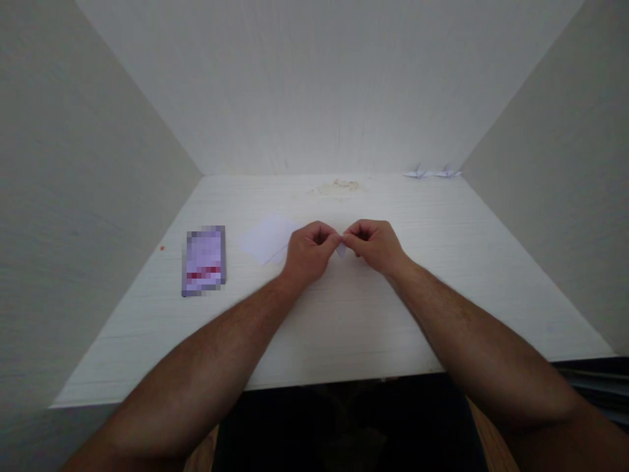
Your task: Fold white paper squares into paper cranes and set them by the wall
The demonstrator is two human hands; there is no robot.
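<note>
Between my hands is a small folded piece of pale paper (342,250), its lower tip pointing down toward me. My left hand (311,251) pinches it from the left with thumb and forefinger. From the right, my right hand (374,245) pinches it the same way, and the fingertips of both hands almost meet. Most of the folded paper is hidden behind the fingers. Just left of my left hand, loose sheets of white paper (268,239) lie flat on the table, partly covered by that hand.
A pixelated tablet or phone-like device (204,261) lies at the left. Folded paper figures (432,174) stand at the back right, against the wall. A worn patch (341,187) marks the back of the white table (344,328). Walls enclose the table on three sides.
</note>
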